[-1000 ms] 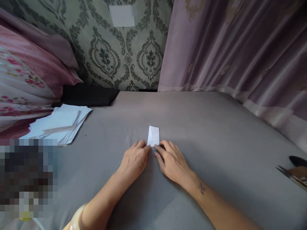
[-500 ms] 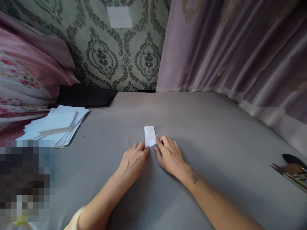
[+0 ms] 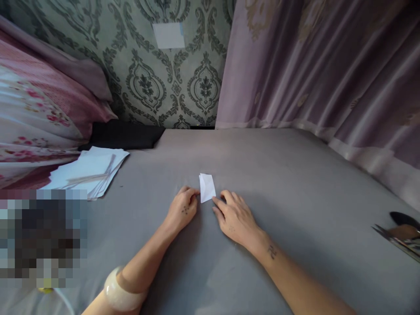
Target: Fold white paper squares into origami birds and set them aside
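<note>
A small folded piece of white paper (image 3: 207, 187) lies on the grey cloth surface, a little tilted, with layers showing at its top left corner. My left hand (image 3: 183, 208) is just left of it, fingers curled and pressed together, the tips at the paper's left edge. Whether anything is between those fingers is hidden. My right hand (image 3: 238, 217) rests to the lower right, palm down with its fingers apart. Its index fingertip touches the paper's lower right corner, and the thumb lies below on the cloth.
Several white sheets (image 3: 88, 164) lie at the left, with a folded black cloth (image 3: 127, 134) behind them. A blurred-out patch covers the lower left. Scissors or similar pointed tools (image 3: 393, 240) sit at the right edge. Purple curtains (image 3: 278, 65) hang behind on the right.
My left hand has moved from the paper's lower left corner up along its left edge and has turned. The paper's folds look flatter. The view has tilted slightly.
</note>
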`<state>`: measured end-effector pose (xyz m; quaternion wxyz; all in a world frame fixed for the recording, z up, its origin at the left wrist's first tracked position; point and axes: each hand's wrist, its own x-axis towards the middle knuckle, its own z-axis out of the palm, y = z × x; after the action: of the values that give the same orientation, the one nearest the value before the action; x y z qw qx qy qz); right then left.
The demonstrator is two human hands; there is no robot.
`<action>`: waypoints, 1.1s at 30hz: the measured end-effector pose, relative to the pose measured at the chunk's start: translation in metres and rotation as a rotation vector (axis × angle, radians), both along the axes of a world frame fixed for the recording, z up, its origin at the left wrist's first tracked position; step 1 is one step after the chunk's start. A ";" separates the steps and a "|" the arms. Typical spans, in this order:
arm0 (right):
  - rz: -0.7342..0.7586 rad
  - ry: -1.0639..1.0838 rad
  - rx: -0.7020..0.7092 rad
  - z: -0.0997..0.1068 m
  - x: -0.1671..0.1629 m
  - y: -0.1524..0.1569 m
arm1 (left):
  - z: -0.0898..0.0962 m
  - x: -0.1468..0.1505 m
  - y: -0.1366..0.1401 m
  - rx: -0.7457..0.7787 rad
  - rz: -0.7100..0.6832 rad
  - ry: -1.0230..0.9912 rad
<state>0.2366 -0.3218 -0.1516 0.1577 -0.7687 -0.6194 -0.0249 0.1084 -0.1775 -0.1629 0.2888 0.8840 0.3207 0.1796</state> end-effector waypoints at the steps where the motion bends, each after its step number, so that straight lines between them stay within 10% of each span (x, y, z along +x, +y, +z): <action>1: -0.003 0.007 0.007 -0.001 0.001 0.000 | 0.000 0.000 0.000 -0.006 0.002 -0.002; 21: -0.227 0.201 0.203 -0.009 0.005 0.016 | -0.004 0.004 -0.014 0.019 -0.173 -0.058; 27: -0.172 0.317 0.229 -0.013 0.013 0.017 | -0.007 0.002 -0.009 0.291 -0.037 -0.024; 33: -0.084 0.497 0.258 -0.017 0.023 0.022 | 0.002 0.001 -0.010 0.591 -0.242 0.149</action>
<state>0.2598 -0.3000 -0.1684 0.4002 -0.7496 -0.5212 0.0791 0.1094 -0.1875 -0.1606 0.0147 0.9720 0.1674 0.1640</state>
